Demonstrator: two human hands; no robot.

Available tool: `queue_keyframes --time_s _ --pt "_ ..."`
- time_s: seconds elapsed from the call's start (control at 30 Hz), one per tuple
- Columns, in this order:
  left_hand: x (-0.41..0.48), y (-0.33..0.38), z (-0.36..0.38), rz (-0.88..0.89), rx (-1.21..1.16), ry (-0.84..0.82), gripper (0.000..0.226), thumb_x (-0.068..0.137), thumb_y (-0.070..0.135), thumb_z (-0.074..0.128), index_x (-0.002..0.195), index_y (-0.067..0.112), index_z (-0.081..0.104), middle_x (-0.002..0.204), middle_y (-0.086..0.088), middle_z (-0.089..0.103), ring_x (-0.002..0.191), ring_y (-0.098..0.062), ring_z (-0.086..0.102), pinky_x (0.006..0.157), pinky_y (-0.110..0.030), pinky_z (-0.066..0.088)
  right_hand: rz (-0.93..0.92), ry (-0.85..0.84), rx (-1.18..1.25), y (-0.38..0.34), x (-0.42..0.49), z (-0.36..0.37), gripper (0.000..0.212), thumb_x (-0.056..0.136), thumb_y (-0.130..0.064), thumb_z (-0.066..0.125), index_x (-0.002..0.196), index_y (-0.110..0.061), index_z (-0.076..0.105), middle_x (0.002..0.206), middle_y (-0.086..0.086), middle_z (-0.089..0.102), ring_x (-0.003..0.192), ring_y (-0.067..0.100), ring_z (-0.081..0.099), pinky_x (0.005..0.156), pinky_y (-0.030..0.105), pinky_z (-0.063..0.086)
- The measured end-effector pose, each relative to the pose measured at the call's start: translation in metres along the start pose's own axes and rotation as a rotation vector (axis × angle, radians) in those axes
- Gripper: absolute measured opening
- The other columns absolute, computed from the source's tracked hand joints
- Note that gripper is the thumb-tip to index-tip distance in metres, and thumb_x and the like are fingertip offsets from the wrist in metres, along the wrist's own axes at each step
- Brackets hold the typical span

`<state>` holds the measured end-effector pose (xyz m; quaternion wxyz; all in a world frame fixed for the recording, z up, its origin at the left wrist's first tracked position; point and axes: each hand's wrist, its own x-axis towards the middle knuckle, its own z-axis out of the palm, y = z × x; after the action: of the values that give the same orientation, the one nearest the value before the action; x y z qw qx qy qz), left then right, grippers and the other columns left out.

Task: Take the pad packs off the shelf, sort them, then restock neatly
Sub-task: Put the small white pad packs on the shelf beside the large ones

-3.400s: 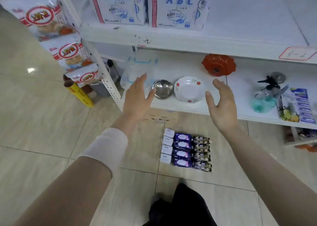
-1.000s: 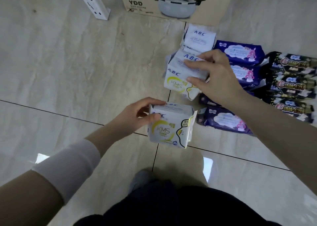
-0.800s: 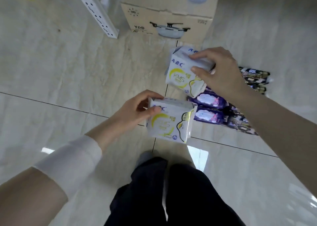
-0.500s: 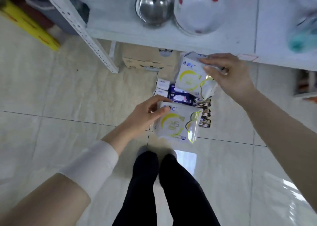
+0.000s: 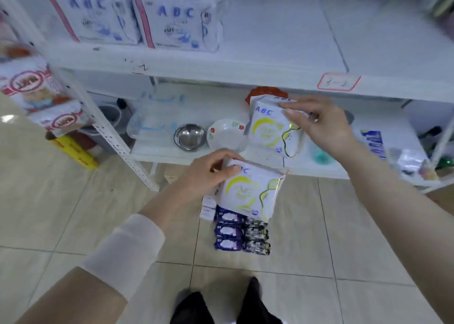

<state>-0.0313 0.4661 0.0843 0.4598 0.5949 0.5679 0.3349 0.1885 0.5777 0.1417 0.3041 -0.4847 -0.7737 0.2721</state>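
My left hand (image 5: 208, 173) grips a white ABC pad pack with yellow print (image 5: 248, 193) by its top, held above the floor. Higher and to the right, my right hand (image 5: 319, 124) grips a second white-and-yellow ABC pack (image 5: 270, 132) in front of the lower shelf. Two larger white ABC packs with pink and blue print (image 5: 98, 16) (image 5: 179, 18) stand side by side on the upper shelf (image 5: 282, 41). On the floor below my hands lie rows of small white packs (image 5: 207, 211), purple packs (image 5: 227, 232) and dark packs (image 5: 256, 237).
The lower shelf (image 5: 383, 127) holds a steel bowl (image 5: 189, 136), a white dish (image 5: 226, 134), an orange dish (image 5: 267, 93), clear plastic containers (image 5: 152, 124) and small goods at the right. Snack bags (image 5: 32, 85) hang at the left by a perforated shelf post (image 5: 115, 136). My dark-trousered legs (image 5: 221, 306) show below.
I have risen from the floor with one white-and-yellow pack in each hand. Both packs have come up from floor level to the height of the lower shelf, and the upper shelf is in view.
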Motion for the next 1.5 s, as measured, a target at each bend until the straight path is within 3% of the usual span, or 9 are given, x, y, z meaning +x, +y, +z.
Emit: queue_keyframes --time_s 0.17,0.4,0.67,0.83,1.0,1.07,1.2,1.33,1.5 --pt "0.025 0.051 -0.007 0.103 -0.024 0.089 0.012 0.08 0.041 0.062 0.09 0.047 0.062 0.092 0.023 0.067 0.091 -0.001 0.063 0.078 -0.018 0.048 -0.082 0.041 0.019 -0.013 0.029 -0.051 0.022 0.087 -0.022 0.063 0.108 -0.02 0.069 0.108 -0.001 0.06 0.106 0.005 0.051 0.089 0.007 0.033" --pt "0.063 0.102 -0.046 0.176 0.023 0.205 0.012 0.088 0.027 0.06 0.097 0.034 0.063 0.093 0.008 0.068 0.087 -0.007 0.063 0.07 -0.011 0.045 -0.108 0.113 0.041 -0.037 0.092 -0.085 0.019 0.086 -0.02 0.064 0.104 -0.018 0.07 0.106 -0.001 0.062 0.11 0.012 0.052 0.097 0.025 0.038" --pt "0.113 0.127 -0.073 0.277 0.026 0.243 0.016 0.086 0.03 0.062 0.091 0.046 0.062 0.101 0.005 0.067 0.093 -0.013 0.064 0.084 -0.035 0.052 -0.078 0.16 0.084 -0.039 0.145 -0.1 0.014 0.086 -0.022 0.064 0.098 -0.029 0.067 0.105 -0.005 0.061 0.096 0.003 0.052 0.087 0.017 0.041" --pt "0.143 0.139 -0.079 0.322 0.087 0.249 0.013 0.086 0.032 0.061 0.096 0.041 0.061 0.106 0.013 0.063 0.093 0.002 0.059 0.08 -0.019 0.05 -0.059 0.139 0.072 -0.027 0.184 -0.105 0.012 0.085 -0.026 0.065 0.096 -0.031 0.068 0.114 -0.001 0.064 0.107 0.01 0.055 0.092 0.021 0.042" --pt "0.185 0.138 -0.084 0.298 0.111 0.27 0.012 0.086 0.034 0.06 0.097 0.039 0.059 0.106 0.012 0.062 0.093 -0.007 0.063 0.085 -0.035 0.053 -0.08 0.099 0.06 -0.014 0.227 -0.108 0.014 0.086 -0.023 0.063 0.097 -0.031 0.067 0.094 -0.022 0.058 0.092 -0.003 0.051 0.077 0.005 0.036" --pt "0.208 0.135 -0.086 0.297 0.137 0.32 0.013 0.084 0.038 0.06 0.096 0.041 0.058 0.104 0.002 0.063 0.093 -0.015 0.063 0.086 -0.037 0.051 -0.096 0.096 0.051 -0.004 0.25 -0.109 0.013 0.085 -0.024 0.065 0.096 -0.032 0.067 0.098 -0.012 0.06 0.091 0.0 0.051 0.074 0.005 0.035" --pt "0.264 0.126 -0.088 0.295 0.109 0.41 0.011 0.088 0.033 0.058 0.097 0.038 0.057 0.099 -0.003 0.063 0.091 -0.015 0.061 0.074 -0.01 0.045 -0.092 0.077 0.076 0.015 0.304 -0.105 0.016 0.084 -0.019 0.065 0.099 -0.023 0.07 0.099 -0.004 0.064 0.086 0.003 0.056 0.078 0.011 0.042" --pt "0.321 0.114 -0.092 0.308 0.076 0.47 0.011 0.088 0.031 0.059 0.097 0.037 0.057 0.098 0.01 0.066 0.095 -0.006 0.062 0.084 -0.031 0.052 -0.103 0.044 0.151 0.034 0.357 -0.095 0.014 0.084 -0.014 0.065 0.094 -0.025 0.068 0.09 -0.007 0.065 0.076 -0.002 0.056 0.07 0.005 0.043" --pt "0.368 0.102 -0.099 0.361 0.087 0.434 0.014 0.084 0.041 0.061 0.095 0.047 0.056 0.097 0.014 0.066 0.093 0.003 0.062 0.083 -0.021 0.05 -0.051 -0.002 0.271 0.057 0.409 -0.079 0.017 0.083 -0.013 0.066 0.1 -0.017 0.069 0.097 0.002 0.067 0.086 0.01 0.061 0.077 0.016 0.047"
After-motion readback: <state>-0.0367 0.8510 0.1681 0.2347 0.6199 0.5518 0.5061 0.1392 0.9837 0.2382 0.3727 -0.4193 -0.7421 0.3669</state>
